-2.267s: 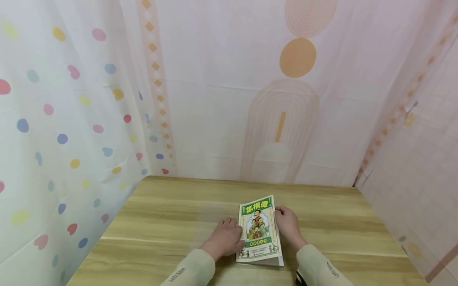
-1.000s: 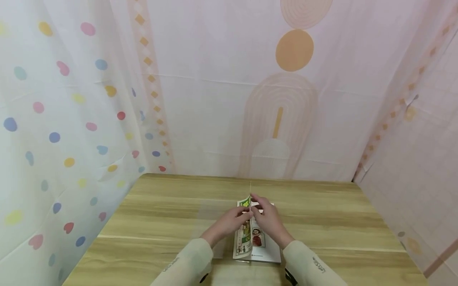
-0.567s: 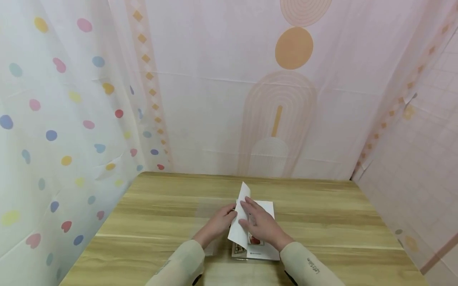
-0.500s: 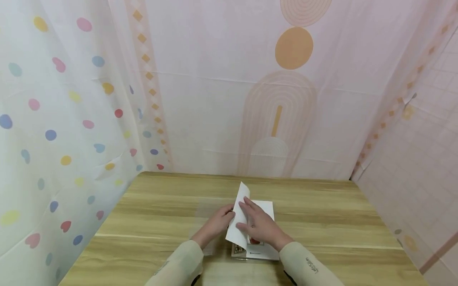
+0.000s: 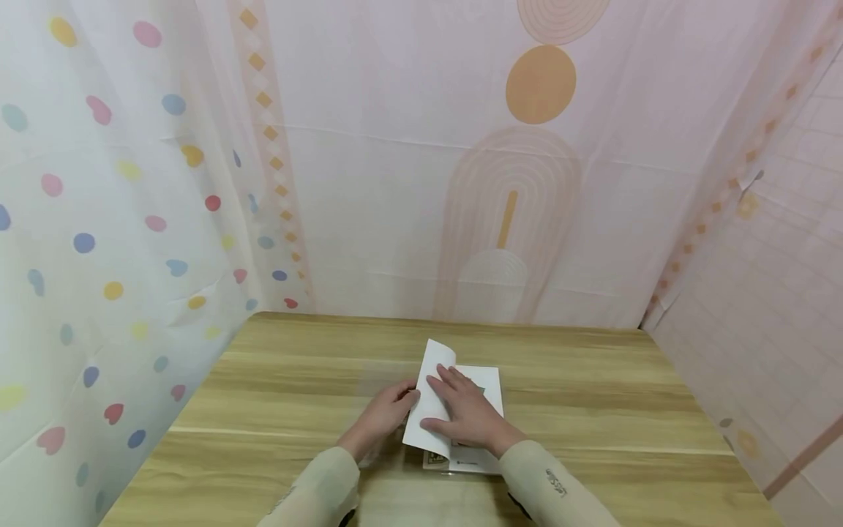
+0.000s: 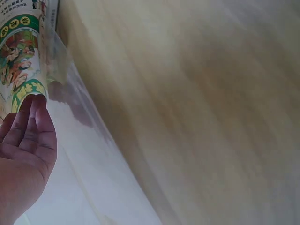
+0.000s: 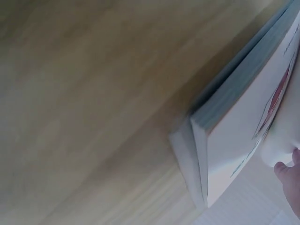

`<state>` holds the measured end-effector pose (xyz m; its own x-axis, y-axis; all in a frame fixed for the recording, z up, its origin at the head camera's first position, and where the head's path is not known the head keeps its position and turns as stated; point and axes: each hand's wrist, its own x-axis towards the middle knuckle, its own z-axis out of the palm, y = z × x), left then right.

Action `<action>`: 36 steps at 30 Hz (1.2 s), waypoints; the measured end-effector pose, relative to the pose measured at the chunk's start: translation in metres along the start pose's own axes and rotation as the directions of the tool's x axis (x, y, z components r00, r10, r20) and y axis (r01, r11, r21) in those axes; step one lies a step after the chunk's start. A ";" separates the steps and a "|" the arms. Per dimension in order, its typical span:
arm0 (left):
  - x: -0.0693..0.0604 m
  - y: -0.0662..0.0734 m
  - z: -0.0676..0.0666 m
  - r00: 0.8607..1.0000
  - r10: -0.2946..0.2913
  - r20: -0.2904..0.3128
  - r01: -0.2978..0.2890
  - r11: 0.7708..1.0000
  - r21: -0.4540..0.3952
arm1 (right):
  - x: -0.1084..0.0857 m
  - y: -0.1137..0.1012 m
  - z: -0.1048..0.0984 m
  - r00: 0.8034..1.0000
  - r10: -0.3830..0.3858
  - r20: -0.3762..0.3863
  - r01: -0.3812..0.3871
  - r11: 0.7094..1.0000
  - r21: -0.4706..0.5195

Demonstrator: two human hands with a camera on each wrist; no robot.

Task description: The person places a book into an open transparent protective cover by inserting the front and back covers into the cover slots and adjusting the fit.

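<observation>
A book [image 5: 478, 380] lies on the table with its front cover [image 5: 431, 391] lifted and swung leftward, white inner side up. My left hand [image 5: 380, 417] holds the cover's left edge between thumb and fingers; its fingers touch the green, illustrated outside in the left wrist view, where the thumb is hidden. My right hand [image 5: 464, 410] rests on the white inner side, fingers straight and spread. A clear plastic sheet [image 6: 93, 164] runs out from under the book to the left, below my left hand. The right wrist view shows the thick page block [image 7: 243, 89].
The wood-grain table [image 5: 593, 410] extends around the book on all sides. A pale patterned curtain [image 5: 369, 183] hangs along its far edge, and a dotted curtain [image 5: 118, 271] lines the left.
The closed book's front cover has been raised and turned to the left, baring the first page. Both hands have shifted left with it, and my right hand now lies on the inner side.
</observation>
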<state>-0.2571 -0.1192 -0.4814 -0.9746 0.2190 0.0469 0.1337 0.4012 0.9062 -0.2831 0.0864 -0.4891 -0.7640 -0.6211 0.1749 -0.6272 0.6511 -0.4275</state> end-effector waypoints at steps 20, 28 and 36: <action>-0.017 -0.024 -0.016 0.979 0.155 -0.136 -0.012 0.702 0.712 | 0.008 -0.007 0.008 0.997 0.030 0.069 -0.027 0.999 -0.035; -0.024 -0.029 -0.013 0.993 0.045 -0.106 0.049 0.668 0.743 | 0.011 -0.007 0.012 0.996 0.024 0.091 -0.021 0.999 -0.038; -0.030 -0.027 -0.012 0.991 -0.108 -0.083 0.135 0.701 0.700 | 0.011 -0.007 0.016 0.993 0.014 0.113 -0.009 0.999 -0.044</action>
<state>-0.2341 -0.1474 -0.5020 -0.9948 0.0999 -0.0171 0.0878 0.9338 0.3469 -0.2849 0.0677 -0.4976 -0.7504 -0.6575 0.0671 -0.6265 0.6752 -0.3895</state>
